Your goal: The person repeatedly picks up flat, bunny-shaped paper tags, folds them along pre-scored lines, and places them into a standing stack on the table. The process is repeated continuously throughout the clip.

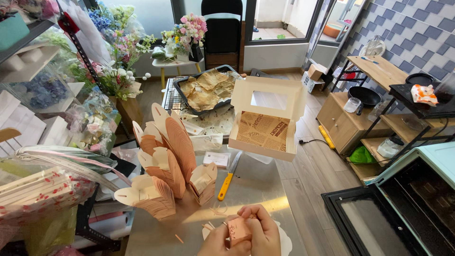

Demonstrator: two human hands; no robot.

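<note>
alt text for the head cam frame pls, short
Two bare hands, left hand and right hand, together hold a small pink paper box low over a metal table. Behind them stand stacks of folded pink boxes, a yellow-handled knife, an open white windowed box and a tray of flatbread.

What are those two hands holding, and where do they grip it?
A small pink box, pinched between left hand and right hand, fingers on its sides and top edge.
</note>
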